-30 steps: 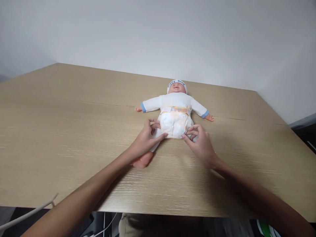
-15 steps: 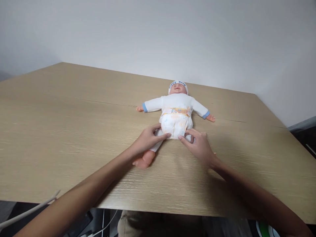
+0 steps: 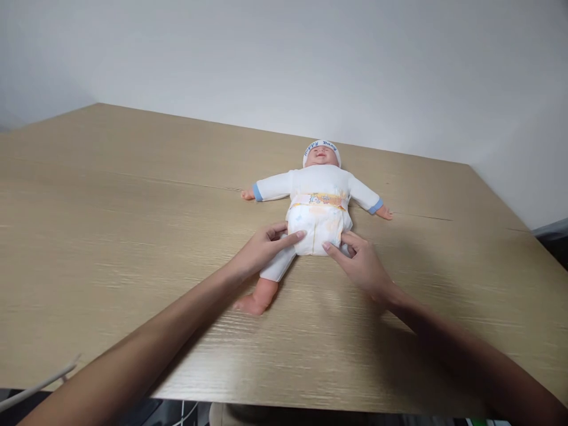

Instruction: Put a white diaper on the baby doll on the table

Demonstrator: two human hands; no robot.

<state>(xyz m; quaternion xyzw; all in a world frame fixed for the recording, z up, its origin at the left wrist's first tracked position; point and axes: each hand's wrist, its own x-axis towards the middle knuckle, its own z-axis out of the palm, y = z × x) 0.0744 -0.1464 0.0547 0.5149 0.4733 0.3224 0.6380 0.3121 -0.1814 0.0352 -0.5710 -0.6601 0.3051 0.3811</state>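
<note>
On the far left, by the near edge of the wooden table [image 3: 110,225], a thin white cable [image 3: 35,386] pokes into view. Next comes the left hand [image 3: 261,248]. Its fingers are stretched out and not closed on anything, and the fingertips rest on the left side of the diaper [image 3: 318,228]. The baby doll [image 3: 320,183] lies on its back in the middle of the table, with its head far away and its arms spread wide. One bare foot [image 3: 252,303] shows just beside the left arm. The diaper sits between the two hands. The right hand [image 3: 361,263] touches the diaper's bottom right edge with bent fingers. It is too hard to see if they pinch it.
</note>
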